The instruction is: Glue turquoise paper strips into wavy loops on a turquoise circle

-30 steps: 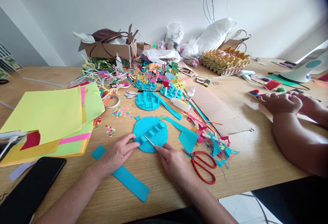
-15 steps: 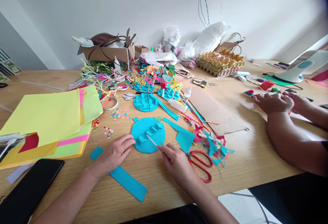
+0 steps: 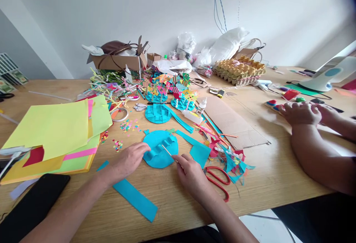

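Lying flat on the worktop [image 3: 267, 176] before us is a blue disc [image 3: 164, 159], crossed by a wavy blue strip [image 3: 168, 140]. Our right hand [image 3: 189, 172] is clamped on a thin stick [image 3: 167, 151], its tip over the disc. Our left hand [image 3: 129, 161] reaches the disc's left edge; we cannot tell whether it grips. Red-handled scissors [image 3: 222, 182] lie just right of our right hand.

Bright, soft light glares on the pale-brown wooden tabletop [image 3: 267, 168] beyond the gripping bare right hand [image 3: 190, 174], rightward; wide-angle distortion stretches the outer edges.
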`<state>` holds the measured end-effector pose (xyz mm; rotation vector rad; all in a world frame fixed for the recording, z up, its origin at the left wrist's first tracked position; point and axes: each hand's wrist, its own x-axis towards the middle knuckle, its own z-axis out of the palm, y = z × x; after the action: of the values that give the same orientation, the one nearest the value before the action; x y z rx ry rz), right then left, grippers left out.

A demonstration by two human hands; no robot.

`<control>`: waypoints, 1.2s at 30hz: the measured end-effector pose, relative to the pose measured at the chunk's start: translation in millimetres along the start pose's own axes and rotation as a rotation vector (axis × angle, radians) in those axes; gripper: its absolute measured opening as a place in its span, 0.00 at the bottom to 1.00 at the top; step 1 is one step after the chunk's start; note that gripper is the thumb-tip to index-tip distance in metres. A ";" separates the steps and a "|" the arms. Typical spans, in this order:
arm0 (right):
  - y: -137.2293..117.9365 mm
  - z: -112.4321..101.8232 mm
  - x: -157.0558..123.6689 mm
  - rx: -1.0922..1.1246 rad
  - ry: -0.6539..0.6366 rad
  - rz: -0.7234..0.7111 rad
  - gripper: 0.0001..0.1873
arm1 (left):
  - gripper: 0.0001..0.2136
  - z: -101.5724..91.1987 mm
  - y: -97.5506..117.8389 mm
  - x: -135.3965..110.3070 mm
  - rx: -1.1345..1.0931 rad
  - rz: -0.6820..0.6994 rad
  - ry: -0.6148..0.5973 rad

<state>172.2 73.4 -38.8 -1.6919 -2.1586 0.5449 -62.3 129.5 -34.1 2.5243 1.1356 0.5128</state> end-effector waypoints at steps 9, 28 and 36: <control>1.4 -1.9 9.2 -0.048 -0.059 0.026 0.18 | 0.16 3.6 3.2 27.4 -0.052 -0.194 -0.114; 0.7 -2.4 13.6 -0.052 -0.107 0.054 0.18 | 0.14 27.4 -10.0 22.7 0.002 -0.153 0.010; -0.2 -3.6 13.0 -0.053 -0.116 0.044 0.19 | 0.15 29.7 -10.2 23.6 -0.008 -0.153 0.040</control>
<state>170.7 86.3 -35.1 -1.7796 -2.2396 0.6179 -41.0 149.7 -60.2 2.4056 1.3262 0.5280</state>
